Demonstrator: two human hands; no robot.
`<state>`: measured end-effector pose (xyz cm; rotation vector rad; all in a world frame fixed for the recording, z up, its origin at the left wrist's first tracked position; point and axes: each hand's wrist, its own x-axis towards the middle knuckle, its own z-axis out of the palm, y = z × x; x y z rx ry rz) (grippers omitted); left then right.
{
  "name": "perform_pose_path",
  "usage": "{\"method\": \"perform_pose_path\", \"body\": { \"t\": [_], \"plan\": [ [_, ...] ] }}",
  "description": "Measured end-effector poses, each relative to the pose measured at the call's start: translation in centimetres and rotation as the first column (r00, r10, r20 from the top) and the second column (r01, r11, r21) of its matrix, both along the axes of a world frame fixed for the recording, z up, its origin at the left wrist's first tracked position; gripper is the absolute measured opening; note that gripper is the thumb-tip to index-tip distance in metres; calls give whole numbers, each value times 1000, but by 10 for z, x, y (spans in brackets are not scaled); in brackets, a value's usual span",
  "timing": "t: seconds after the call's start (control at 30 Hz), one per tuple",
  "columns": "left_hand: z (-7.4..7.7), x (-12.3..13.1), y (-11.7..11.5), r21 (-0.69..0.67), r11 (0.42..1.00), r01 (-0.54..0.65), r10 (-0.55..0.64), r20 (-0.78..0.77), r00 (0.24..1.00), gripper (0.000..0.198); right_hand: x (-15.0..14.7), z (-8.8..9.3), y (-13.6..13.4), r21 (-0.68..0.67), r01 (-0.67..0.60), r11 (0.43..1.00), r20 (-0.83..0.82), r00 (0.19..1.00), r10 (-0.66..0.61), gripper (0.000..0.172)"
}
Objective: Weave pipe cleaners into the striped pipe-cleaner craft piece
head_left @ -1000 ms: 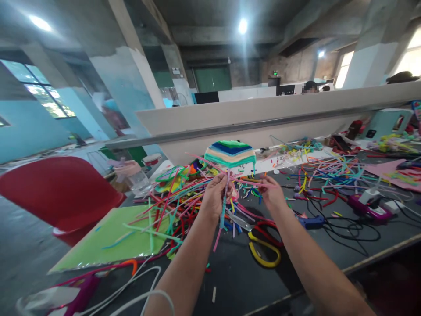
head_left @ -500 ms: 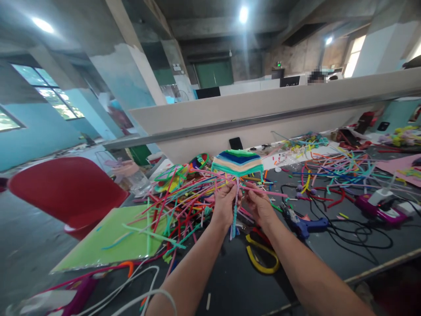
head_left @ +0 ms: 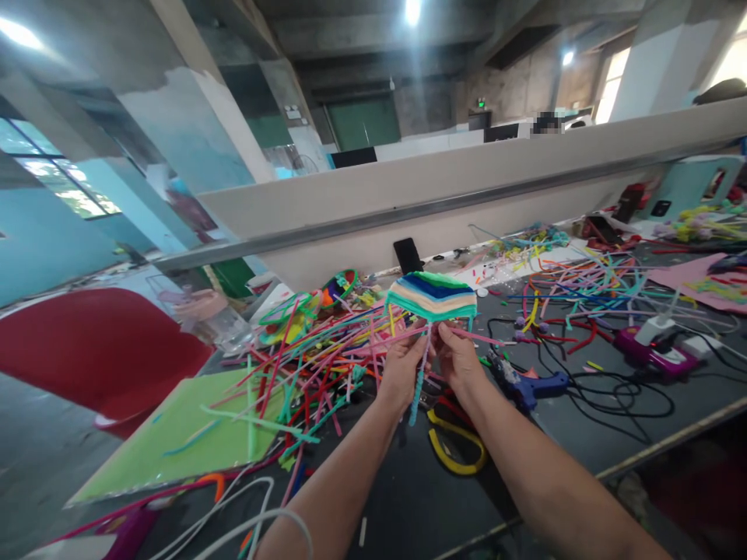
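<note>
Over the table I hold a striped pipe-cleaner canopy (head_left: 433,298), like a small umbrella, in green, blue, cream and teal. Its twisted lilac and teal stem (head_left: 417,395) hangs below, with the fingers of my left hand (head_left: 401,373) closed around the upper part. Beside it my right hand (head_left: 462,359) pinches a pink pipe cleaner (head_left: 483,338) that crosses by the stem under the canopy. The fingertips of both hands are close together and partly hide where the pink piece meets the stem.
Loose pipe cleaners (head_left: 327,342) are heaped on the left. Yellow-handled scissors (head_left: 457,469) lie below my right wrist, and a blue glue gun (head_left: 540,386) with black cable is to the right. A purple power strip (head_left: 654,354), phone (head_left: 407,255) and green sheet (head_left: 175,435) lie around.
My head view has turned slightly right. My right hand has come in closer to the stem and left hand, and the canopy is a little more to the right in view.
</note>
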<state>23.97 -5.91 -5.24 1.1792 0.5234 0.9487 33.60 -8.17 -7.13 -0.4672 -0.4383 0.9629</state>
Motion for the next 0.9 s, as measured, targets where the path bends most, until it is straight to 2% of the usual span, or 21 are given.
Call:
{"method": "perform_pose_path", "body": {
  "t": [0.1, 0.27, 0.37, 0.63, 0.73, 0.9],
  "plan": [
    [-4, 0, 3, -2, 999, -38, 38, -49, 998, 31, 1, 0, 0, -9, 52, 999, -31, 998, -53, 19],
    [-5, 0, 5, 43, 994, -103, 106, -76, 991, 30, 0, 1, 1, 6, 66, 998, -14, 998, -66, 20],
    [-5, 0, 4, 81, 993, -89, 95, -74, 993, 33, 0, 0, 3, 25, 64, 998, -30, 998, -63, 23],
    [-8, -2, 3, 63, 997, -41, 48, -117, 992, 43, 2, 1, 0, -7, 58, 998, -23, 998, -58, 20],
    [-10, -2, 4, 65, 994, -87, 95, -121, 988, 44, 4, 2, -2, -20, 62, 998, -8, 998, -62, 20],
    [-11, -3, 10, 144, 972, -184, 191, -35, 981, 39, 8, 5, -2, -87, 81, 993, -26, 996, -83, 24]
  ]
}}
